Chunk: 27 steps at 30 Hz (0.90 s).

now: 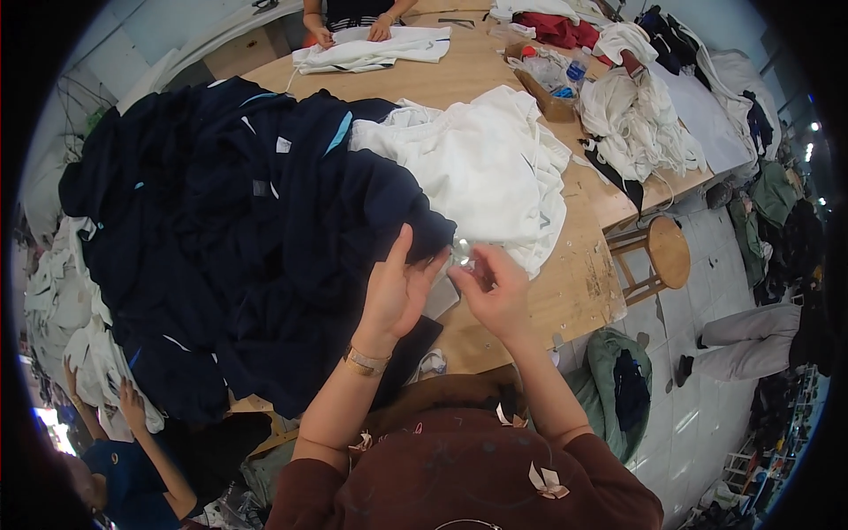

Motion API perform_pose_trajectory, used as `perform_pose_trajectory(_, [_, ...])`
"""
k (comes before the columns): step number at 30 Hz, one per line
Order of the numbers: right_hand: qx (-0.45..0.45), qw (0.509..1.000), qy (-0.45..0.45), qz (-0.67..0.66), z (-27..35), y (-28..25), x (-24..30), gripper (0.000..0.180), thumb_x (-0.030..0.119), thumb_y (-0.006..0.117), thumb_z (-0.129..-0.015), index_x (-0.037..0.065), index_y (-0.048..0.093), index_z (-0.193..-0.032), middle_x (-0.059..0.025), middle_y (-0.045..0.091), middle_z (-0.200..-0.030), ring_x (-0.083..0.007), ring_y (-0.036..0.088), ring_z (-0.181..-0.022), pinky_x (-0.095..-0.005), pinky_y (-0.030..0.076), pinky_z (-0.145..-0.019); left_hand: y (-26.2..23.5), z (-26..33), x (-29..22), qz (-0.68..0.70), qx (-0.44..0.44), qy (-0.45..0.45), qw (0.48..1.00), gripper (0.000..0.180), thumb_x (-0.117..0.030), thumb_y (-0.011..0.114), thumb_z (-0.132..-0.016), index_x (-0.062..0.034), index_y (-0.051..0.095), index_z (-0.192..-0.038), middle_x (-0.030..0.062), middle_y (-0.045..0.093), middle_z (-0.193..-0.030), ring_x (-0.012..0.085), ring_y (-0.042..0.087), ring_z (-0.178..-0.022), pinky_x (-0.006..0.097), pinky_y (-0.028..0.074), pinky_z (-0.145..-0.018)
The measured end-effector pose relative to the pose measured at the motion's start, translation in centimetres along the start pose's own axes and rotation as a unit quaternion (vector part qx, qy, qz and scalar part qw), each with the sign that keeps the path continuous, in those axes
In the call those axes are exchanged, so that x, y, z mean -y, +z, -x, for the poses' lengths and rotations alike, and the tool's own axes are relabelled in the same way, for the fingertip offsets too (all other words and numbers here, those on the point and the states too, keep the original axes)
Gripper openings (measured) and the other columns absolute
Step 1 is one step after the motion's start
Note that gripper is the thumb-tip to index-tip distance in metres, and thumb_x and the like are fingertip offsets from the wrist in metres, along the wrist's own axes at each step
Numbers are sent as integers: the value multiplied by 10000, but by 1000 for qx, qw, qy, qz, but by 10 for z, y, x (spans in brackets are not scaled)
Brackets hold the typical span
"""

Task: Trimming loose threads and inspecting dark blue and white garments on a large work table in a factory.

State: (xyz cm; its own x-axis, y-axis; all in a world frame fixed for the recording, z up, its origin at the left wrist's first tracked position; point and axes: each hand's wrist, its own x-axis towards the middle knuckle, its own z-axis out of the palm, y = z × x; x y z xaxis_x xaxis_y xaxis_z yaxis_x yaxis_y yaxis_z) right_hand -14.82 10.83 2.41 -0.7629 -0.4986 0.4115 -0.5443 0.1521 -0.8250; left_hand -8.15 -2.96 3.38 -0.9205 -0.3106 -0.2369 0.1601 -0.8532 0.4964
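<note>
My left hand (397,290), with a watch on the wrist, is open, its thumb raised and fingers stretched beside the edge of a dark navy garment pile (291,230). Close to it, my right hand (495,290) is closed in a pinch. Around its fingertips shows a small shiny, clear-looking thing (462,254), too small to name. Just beyond both hands lie white garments (477,163), partly against the navy pile. A flat whitish piece (442,299) lies on the table between my wrists, partly hidden.
Across the wooden table (583,291), a person handles a white garment (380,49). At the right are a cardboard box (543,93), a bottle (577,67) and a heap of white strips (636,124). A stool (667,253) and a green sack (609,375) stand nearby. Another person reaches in lower left.
</note>
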Motion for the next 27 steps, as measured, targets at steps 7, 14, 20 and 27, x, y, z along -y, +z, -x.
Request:
perform_pose_trajectory(7, [-4,996,-76,44,-4,13,-4,220,128,668,-800,-3,563,-942,-124,594,-756,-236,584,-595,-306,455,-517,0,2,4,-13,20,20,1000,401,-327,463,-954,46,559,-1065,131,591,-1050,215,535,-991,328,428,-901])
perform_pose_trajectory(14, [-4,993,-93,73,-10,16,-2,218,122,672,-806,0,558,-947,-110,592,-722,-204,579,-571,-277,448,-512,3,5,3,-26,17,24,999,387,-328,456,-957,26,571,-1063,108,598,-1061,196,537,-990,322,420,-910])
perform_pose_trajectory(20, [-11,992,-105,72,-9,16,-6,206,96,653,-822,3,544,-969,-80,574,-697,-164,556,-559,-264,428,-502,-1,4,6,-55,26,36,998,421,-362,432,-960,9,555,-1118,98,584,-1113,197,527,-1023,329,410,-925])
perform_pose_trajectory(27, [-33,970,127,-204,-5,10,2,266,59,674,-801,39,531,-1024,73,461,-669,10,336,-540,-139,285,-494,-5,10,15,-153,31,32,987,850,-705,104,-862,-56,391,-1329,115,507,-1263,236,473,-1161,424,337,-1006])
